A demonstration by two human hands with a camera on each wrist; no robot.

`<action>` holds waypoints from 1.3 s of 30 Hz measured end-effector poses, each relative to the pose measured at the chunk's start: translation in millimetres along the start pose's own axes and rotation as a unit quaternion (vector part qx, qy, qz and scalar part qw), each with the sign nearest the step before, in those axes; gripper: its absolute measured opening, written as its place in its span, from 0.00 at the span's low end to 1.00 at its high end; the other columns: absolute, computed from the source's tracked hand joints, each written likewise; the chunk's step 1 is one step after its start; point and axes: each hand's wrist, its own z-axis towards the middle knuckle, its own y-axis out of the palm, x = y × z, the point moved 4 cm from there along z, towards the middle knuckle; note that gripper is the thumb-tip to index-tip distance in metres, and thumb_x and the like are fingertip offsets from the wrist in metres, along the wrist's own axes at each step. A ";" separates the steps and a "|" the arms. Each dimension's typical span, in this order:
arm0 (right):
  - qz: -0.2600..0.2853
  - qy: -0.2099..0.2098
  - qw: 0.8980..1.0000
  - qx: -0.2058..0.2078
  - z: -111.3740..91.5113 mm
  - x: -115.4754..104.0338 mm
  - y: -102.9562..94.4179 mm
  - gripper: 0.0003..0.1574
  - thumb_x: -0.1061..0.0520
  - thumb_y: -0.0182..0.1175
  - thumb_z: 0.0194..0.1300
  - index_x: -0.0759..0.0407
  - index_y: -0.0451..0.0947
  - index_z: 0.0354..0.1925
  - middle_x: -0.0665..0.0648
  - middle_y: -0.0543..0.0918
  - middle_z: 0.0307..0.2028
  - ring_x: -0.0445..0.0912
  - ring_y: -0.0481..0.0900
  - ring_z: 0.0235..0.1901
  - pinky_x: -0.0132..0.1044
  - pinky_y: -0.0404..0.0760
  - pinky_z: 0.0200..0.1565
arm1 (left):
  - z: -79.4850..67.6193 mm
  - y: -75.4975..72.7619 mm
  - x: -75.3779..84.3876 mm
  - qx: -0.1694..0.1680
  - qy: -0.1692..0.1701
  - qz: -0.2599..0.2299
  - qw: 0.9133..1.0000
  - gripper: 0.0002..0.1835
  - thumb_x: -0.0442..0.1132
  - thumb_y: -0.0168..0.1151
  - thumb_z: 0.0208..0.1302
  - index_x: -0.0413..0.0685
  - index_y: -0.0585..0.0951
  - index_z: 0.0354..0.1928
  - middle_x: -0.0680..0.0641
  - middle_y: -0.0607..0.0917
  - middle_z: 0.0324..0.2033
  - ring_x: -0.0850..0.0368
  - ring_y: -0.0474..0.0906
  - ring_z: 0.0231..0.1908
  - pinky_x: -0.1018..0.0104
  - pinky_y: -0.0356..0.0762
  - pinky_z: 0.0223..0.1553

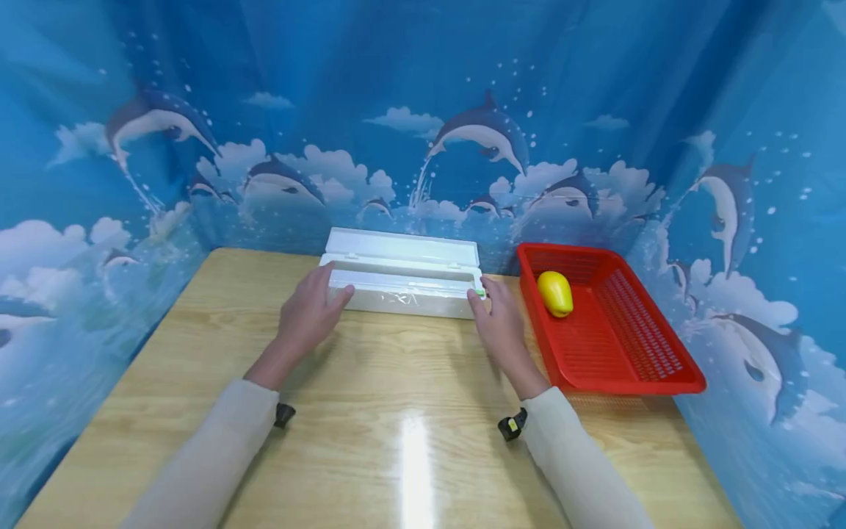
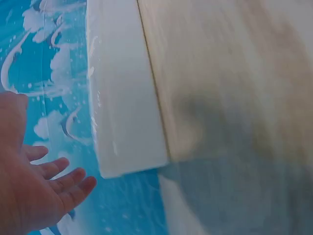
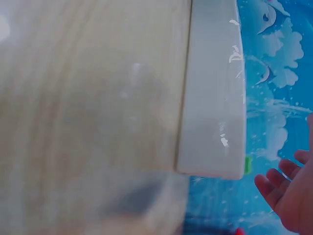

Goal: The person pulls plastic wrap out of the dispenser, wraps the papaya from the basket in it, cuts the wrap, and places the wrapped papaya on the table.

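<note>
A long white cling film dispenser [image 1: 403, 294] lies at the far edge of the table, its lid [image 1: 403, 244] tipped back. Shiny clear film [image 1: 413, 298] shows along its front edge. My left hand [image 1: 309, 308] is at the dispenser's left end, thumb over the front edge; in the left wrist view its fingers [image 2: 73, 191] are spread loosely. At the other end is my right hand [image 1: 500, 323], thumb tip near the front corner beside a small green piece [image 1: 477, 292]. The right fingers [image 3: 279, 183] are loosely extended in the right wrist view.
A red plastic basket [image 1: 621, 382] stands on the right of the wooden table [image 1: 370, 411], with a yellow mango-shaped fruit [image 1: 555, 293] inside. A blue dolphin-print curtain [image 1: 370, 88] hangs right behind the table and along both sides.
</note>
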 end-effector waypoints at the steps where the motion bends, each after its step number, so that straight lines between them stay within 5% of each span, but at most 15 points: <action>1: 0.012 0.008 1.000 0.001 -2.0 4.2 -0.1 0.37 0.35 0.49 0.76 0.56 0.67 0.71 0.58 0.73 0.63 0.57 0.72 0.61 0.57 0.75 0.60 | -1.7 -0.7 -3.1 0.006 -0.003 -0.012 1.000 0.45 0.72 0.37 0.73 0.49 0.51 0.80 0.37 0.59 0.76 0.35 0.56 0.74 0.28 0.62 0.65; 13: 0.079 0.078 0.994 0.001 -14.6 41.9 11.7 0.29 0.41 0.53 0.76 0.55 0.72 0.66 0.57 0.77 0.58 0.55 0.75 0.57 0.52 0.77 0.58 | -17.3 5.0 -29.3 0.035 -0.040 -0.103 0.993 0.41 0.65 0.45 0.75 0.43 0.57 0.77 0.34 0.67 0.71 0.34 0.67 0.68 0.32 0.66 0.65; 30: 0.158 0.112 0.981 -0.014 -13.8 55.9 39.0 0.27 0.45 0.57 0.75 0.60 0.77 0.62 0.62 0.82 0.57 0.55 0.79 0.57 0.51 0.76 0.62 | -7.9 20.7 -59.8 0.051 -0.119 -0.229 0.965 0.35 0.60 0.50 0.75 0.42 0.67 0.71 0.36 0.76 0.65 0.38 0.77 0.58 0.45 0.77 0.59; 39: 0.218 0.153 0.964 -0.021 -7.7 54.0 55.0 0.22 0.47 0.57 0.75 0.61 0.82 0.55 0.63 0.84 0.43 0.53 0.80 0.42 0.35 0.80 0.39 | -0.9 29.1 -66.0 0.019 -0.151 -0.250 0.956 0.36 0.64 0.46 0.75 0.40 0.72 0.68 0.35 0.79 0.60 0.40 0.78 0.57 0.46 0.74 0.63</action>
